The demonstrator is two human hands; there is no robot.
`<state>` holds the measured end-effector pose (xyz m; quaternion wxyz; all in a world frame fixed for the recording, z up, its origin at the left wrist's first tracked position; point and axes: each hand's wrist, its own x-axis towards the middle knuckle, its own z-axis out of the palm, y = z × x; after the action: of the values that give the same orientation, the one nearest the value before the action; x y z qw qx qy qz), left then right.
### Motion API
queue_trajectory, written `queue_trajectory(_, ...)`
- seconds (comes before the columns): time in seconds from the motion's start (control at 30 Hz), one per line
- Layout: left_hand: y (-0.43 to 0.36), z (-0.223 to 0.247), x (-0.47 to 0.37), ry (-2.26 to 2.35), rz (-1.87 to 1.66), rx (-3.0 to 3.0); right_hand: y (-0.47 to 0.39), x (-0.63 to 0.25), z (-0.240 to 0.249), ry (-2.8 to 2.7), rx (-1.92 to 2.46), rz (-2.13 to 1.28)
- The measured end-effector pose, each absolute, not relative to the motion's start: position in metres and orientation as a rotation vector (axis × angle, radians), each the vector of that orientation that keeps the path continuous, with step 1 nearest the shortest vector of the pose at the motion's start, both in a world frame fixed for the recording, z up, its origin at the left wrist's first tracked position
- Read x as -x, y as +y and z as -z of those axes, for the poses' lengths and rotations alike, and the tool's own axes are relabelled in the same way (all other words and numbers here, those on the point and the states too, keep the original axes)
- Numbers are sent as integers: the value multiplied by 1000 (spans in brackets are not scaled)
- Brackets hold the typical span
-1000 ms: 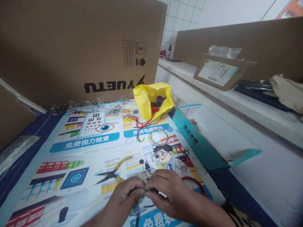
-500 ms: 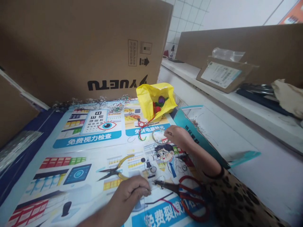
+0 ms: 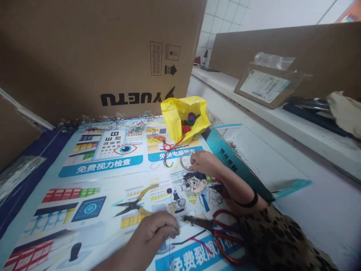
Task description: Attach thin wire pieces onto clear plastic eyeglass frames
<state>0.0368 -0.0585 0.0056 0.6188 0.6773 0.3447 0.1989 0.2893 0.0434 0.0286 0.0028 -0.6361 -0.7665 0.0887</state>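
My left hand [image 3: 160, 229] is closed in a pinch low in the middle of the head view. A thin wire or thread [image 3: 170, 246] hangs below its fingertips. My right hand [image 3: 208, 164] is closed at the right edge of a pale ring-shaped thing [image 3: 182, 162], perhaps a coil; its fingertips cover part of it, and what they pinch is too small to tell. Red-handled scissors [image 3: 207, 224] lie right of my left hand. Yellow-handled pliers [image 3: 134, 205] lie open behind it. Dark and red cords [image 3: 189, 238] rest beside the scissors.
A yellow bag [image 3: 170, 118] holding coloured balls stands at the back, red cord [image 3: 172, 147] trailing from it. Behind is a large cardboard box [image 3: 93, 56]. Glinting wire bits [image 3: 113, 121] line its foot. A teal box [image 3: 234, 160] and a white ledge [image 3: 222, 77] border the right.
The view has shifted slightly. My right hand has moved a little left, covering more of the ring-shaped thing. My left hand stays closed in nearly the same place.
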Motion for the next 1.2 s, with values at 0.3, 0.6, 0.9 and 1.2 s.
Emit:
queue_trajectory(0.3, -59, -8, -38, 813, -448, -1582, 47, -282, -26, -2367, 1921, -311)
queue_trajectory(0.6, -58, -7, -38, 811, -454, -1577, 52, -292, -27, -2225, 1956, -263)
queue_trajectory(0.9, -59, -6, -39, 809, -463, -1554, 49, -304, -22, -2239, 1959, -223)
queue_trajectory(1.2, -58, -4, -38, 802, -471, -1547, 51, -300, -11, -2263, 1889, -185)
